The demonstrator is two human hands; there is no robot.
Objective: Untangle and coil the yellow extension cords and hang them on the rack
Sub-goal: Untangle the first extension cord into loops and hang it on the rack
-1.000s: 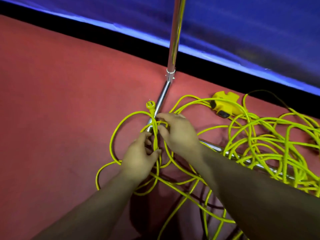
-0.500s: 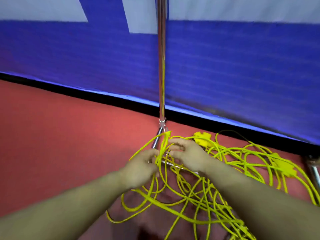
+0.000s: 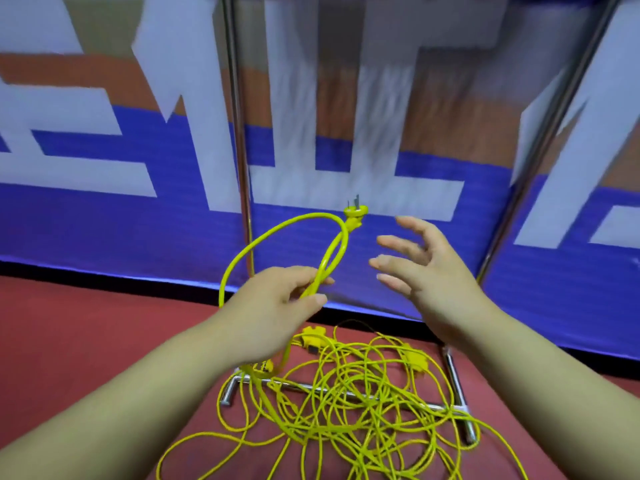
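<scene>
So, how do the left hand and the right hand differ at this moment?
The left hand pinches the yellow cord below its plug; the right hand holds nothing. The left hand's fingers are curled; the right hand's are spread. Both are raised above the tangled pile on the floor.

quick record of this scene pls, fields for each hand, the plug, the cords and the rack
left hand: pinches a cord loop, held up above the floor
right hand: open, fingers spread, beside the plug, not touching it
plug: at the loop's top, prongs up
tangle: loose on the red floor, draped over the rack base
rack: chrome base bar on the floor, two uprights, top out of view
sockets: two yellow blocks in the tangle
</scene>
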